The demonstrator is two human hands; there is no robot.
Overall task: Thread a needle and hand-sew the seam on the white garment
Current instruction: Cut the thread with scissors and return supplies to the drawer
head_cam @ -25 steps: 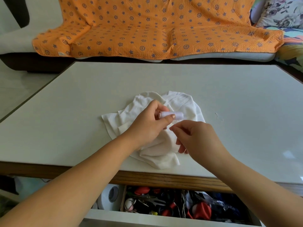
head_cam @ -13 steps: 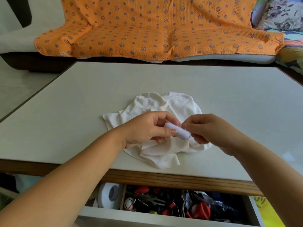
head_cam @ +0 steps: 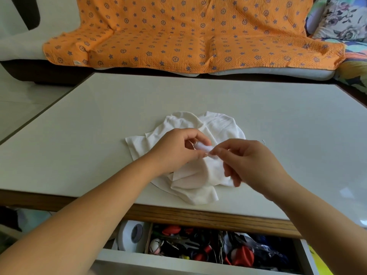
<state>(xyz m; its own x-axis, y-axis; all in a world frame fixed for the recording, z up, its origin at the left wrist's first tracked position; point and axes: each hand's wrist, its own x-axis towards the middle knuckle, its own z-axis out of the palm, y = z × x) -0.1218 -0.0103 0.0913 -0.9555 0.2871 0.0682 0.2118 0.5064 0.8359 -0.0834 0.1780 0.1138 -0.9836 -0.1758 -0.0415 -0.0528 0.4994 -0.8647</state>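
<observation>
The white garment point(head_cam: 220, 126) is a soft, thin knit, crumpled into a loose heap with folds crossing one another. One flat corner reaches out to the left and a thicker folded flap hangs toward the near edge. It lies on the pale table point(head_cam: 89, 139), around the middle from left to right and closer to the near edge than the far one. Both hands are over it, close together. The left hand point(head_cam: 176, 150) comes in from the near left, its fingers curled round a small white spool of thread point(head_cam: 202, 147), which lies slanted with its far end inside the hand and its other end pointing right. The right hand point(head_cam: 252, 161) comes in from the near right, thumb and forefinger pinched together right at that exposed end. Whether they grip the spool's rim or a loose strand cannot be told, as the thread is too fine to see. Its lower fingers are curled and blurred. The spool is above the centre of the garment, and both wrists cover part of the cloth. Under the table's near edge a drawer point(head_cam: 178, 263) stands open, crowded with small dark and red items and a white roll point(head_cam: 130, 235) at its left. Beyond the table's far edge an orange patterned blanket point(head_cam: 178, 36) covers a sofa.
</observation>
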